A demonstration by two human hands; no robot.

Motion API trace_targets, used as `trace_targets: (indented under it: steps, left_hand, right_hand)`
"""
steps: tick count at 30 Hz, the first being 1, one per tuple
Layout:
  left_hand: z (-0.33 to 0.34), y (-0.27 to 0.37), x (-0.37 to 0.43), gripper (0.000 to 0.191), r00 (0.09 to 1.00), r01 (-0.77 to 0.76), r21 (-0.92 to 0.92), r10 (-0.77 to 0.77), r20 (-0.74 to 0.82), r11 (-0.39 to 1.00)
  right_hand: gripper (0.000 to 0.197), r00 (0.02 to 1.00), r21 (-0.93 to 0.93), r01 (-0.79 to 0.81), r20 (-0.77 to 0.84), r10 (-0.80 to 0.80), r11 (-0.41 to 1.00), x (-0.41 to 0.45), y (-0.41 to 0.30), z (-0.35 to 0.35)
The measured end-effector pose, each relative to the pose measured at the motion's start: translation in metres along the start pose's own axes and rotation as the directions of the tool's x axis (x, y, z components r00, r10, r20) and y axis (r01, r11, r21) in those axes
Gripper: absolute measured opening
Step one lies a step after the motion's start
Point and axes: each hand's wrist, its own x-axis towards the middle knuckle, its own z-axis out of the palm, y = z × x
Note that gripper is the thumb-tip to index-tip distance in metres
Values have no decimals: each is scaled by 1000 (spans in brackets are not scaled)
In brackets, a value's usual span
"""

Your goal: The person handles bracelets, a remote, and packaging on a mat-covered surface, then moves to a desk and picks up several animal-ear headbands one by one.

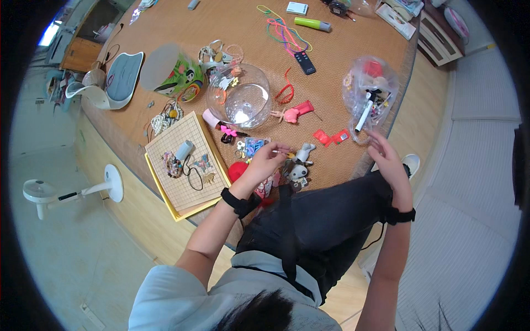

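My left hand (269, 159) hovers over small trinkets with its fingers bent. A small yellowish bit shows at its fingertips; whether it is held is unclear. Just beyond lie a grey-white plush toy (304, 153) and a black-and-white dog figure (298, 172). Partly behind that hand are a small case of blue and purple pieces (253, 146) and a red round item (237, 170). My right hand (386, 155), fingers apart and nothing visible in it, is at the near end of a clear plastic bag (370, 97). Inside the bag are a white marker (364, 116) and mixed small items.
A clear round bowl (248, 109) stands mid-mat, beside a green panda-print tub (182, 78). At left, a gridded board (182, 165) bears bracelets and a pale blue cylinder. Red wrappers (331, 137), a pink doll (289, 115) and a black remote (305, 62) lie around.
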Motion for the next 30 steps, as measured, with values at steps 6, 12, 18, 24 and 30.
trace_targets:
  steps: [6,12,18,24,30]
  left_hand:
    - [-12,-4,-7,21,997,65,-13,-64,44,998]
    - [-11,-3,38,27,952,-246,380,296,-77,892]
    - [10,9,127,38,860,-125,753,450,-243,646]
    - [-5,-19,166,39,961,114,842,155,-227,527]
    - [-5,-21,162,35,919,136,829,244,-310,542]
  right_hand:
    - [39,986,-171,-159,22,165,972,-70,-29,-5]
    - [40,967,-245,-253,-59,246,936,-118,-47,-9]
    - [39,966,-229,-259,-83,246,938,-134,-51,0]
    - [40,951,-222,-308,-94,294,925,-153,-48,-5]
    - [40,962,-175,-267,-100,253,948,-162,-32,-14]
